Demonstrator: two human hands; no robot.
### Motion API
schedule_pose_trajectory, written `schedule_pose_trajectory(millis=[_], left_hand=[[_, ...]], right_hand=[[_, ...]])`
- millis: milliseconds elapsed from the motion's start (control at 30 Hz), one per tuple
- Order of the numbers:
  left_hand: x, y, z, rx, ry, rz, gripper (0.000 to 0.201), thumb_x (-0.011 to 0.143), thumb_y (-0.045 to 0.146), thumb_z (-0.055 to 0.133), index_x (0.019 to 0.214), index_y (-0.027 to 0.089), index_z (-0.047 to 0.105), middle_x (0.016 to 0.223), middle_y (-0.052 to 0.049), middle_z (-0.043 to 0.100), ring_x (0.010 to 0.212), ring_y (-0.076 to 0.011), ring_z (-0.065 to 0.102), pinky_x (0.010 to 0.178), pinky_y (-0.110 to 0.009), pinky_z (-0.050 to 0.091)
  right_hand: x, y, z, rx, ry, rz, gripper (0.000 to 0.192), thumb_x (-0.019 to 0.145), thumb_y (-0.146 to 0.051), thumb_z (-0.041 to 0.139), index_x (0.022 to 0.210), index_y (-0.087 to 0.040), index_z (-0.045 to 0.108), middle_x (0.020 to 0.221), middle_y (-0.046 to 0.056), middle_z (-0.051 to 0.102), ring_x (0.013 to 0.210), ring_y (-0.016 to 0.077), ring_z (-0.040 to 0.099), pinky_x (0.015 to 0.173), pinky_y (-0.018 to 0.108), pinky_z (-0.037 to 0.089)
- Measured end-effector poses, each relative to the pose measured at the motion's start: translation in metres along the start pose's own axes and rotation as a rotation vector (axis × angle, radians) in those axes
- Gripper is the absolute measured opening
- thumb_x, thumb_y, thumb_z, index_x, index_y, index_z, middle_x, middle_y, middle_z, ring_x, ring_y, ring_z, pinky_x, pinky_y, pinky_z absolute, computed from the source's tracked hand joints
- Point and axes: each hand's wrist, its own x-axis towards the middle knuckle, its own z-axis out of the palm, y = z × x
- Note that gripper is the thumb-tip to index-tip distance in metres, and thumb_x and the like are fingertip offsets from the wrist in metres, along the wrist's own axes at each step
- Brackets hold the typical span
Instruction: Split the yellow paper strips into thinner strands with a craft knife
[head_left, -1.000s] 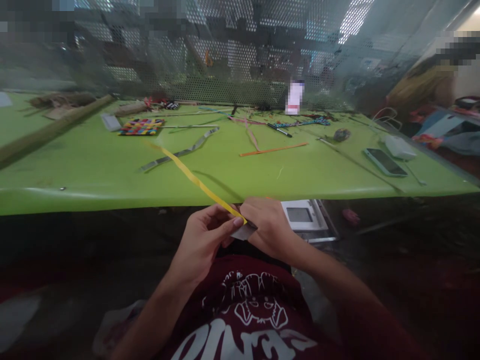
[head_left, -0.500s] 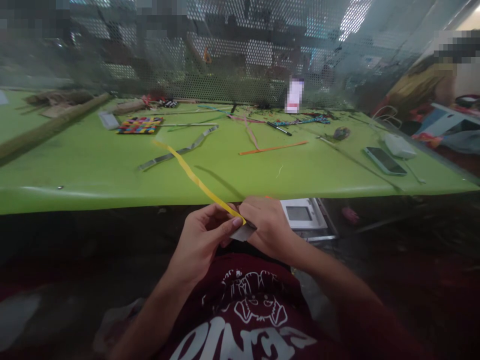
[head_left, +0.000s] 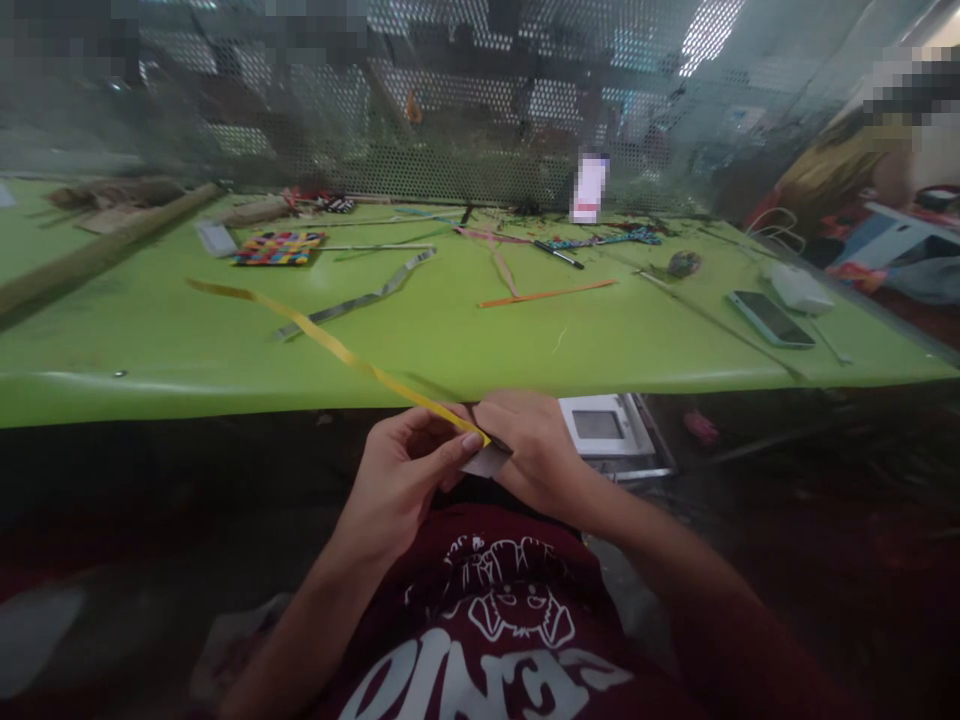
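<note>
Together, both hands [head_left: 465, 465] pinch a yellow strip [head_left: 330, 345] near the lap.

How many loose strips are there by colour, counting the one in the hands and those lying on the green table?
Yellow strip, pinched by left hand and right hand: 1
Grey strip on the green table: 1
Orange strip: 1
Pink strip: 1
Total: 4

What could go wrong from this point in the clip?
The yellow strip trails far out over the green table from the left hand and right hand; its free end might snag the grey strip beside it. The pinch is near one end, so it may slip.
</note>
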Motion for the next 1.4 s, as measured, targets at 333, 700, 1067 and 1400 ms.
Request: schedule_pose_trajectory(millis=[333,700,1067,1400], left_hand=[[0.002,-0.0009,-0.0021,-0.004,-0.017,0.028,0.011,0.069,0.02,0.085,0.075,0.018,0.076,0.062,0.002,0.064,0.048,-0.0035,0.046,0.042,-0.012,0.037],[0.0025,-0.0011,-0.0021,-0.026,0.016,0.026,0.014,0.066,0.019,0.086,0.075,0.018,0.076,0.059,0.002,0.064,0.045,-0.0037,0.046,0.04,-0.012,0.036],[0.0006,-0.0017,-0.0045,0.012,0.011,0.046,0.014,0.068,0.021,0.085,0.077,0.017,0.075,0.061,0.002,0.063,0.046,-0.0043,0.045,0.041,-0.014,0.036],[0.0016,-0.0001,-0.0064,0.037,-0.019,0.038,0.013,0.07,0.02,0.084,0.079,0.018,0.074,0.06,0.003,0.059,0.047,-0.0048,0.043,0.042,-0.016,0.035]], right_hand=[[0.0004,-0.0003,0.0001,-0.009,-0.01,0.015,0.019,0.086,-0.011,0.052,0.067,-0.015,0.048,0.064,0.0,0.049,0.061,0.0102,0.036,0.06,0.025,0.024],[0.0017,-0.0009,-0.0008,-0.017,-0.043,0.012,0.016,0.084,-0.009,0.052,0.069,-0.015,0.048,0.066,0.001,0.049,0.063,0.0109,0.037,0.06,0.025,0.024],[0.0032,-0.0013,-0.0003,-0.013,-0.036,0.007,0.014,0.073,-0.004,0.046,0.068,-0.017,0.045,0.064,0.0,0.047,0.062,0.0113,0.034,0.059,0.025,0.023],[0.0034,-0.0028,-0.0016,0.01,-0.022,-0.003,0.016,0.075,-0.003,0.046,0.068,-0.017,0.043,0.064,0.0,0.046,0.062,0.011,0.034,0.059,0.025,0.022]])
